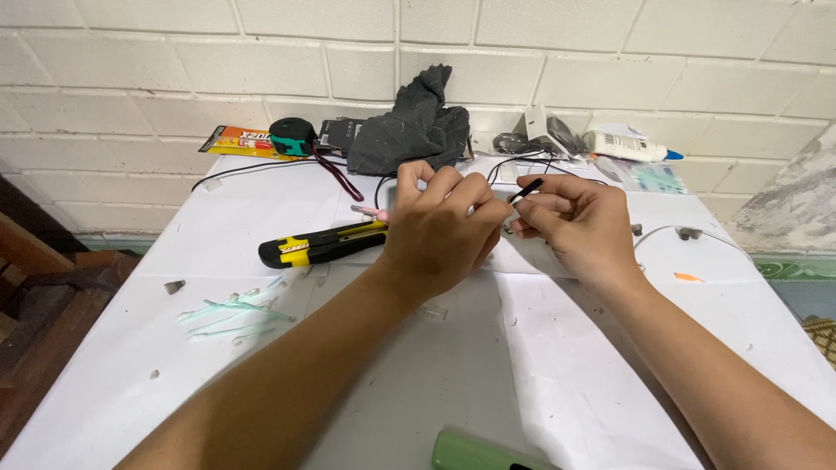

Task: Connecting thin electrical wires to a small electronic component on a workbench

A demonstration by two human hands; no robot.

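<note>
My left hand [440, 228] and my right hand [579, 222] meet above the middle of a white table [113, 365]. The right hand's fingertips pinch a thin black wire end [526, 188] with a small black sleeve on it. The left hand's fingers are closed against that same spot, pinching something small that its knuckles hide. Black wires [522, 165] run from the hands toward the back of the table. A pink-handled tool [369, 211] pokes out just left of the left hand.
A yellow-and-black utility knife [322, 245] lies left of the hands. Pale green plastic strips [235, 309] litter the left side. At the back: green tape measure [292, 136], orange packet [239, 141], dark cloth [414, 126], white glue bottle [629, 145]. A green object [475, 453] sits at the front edge.
</note>
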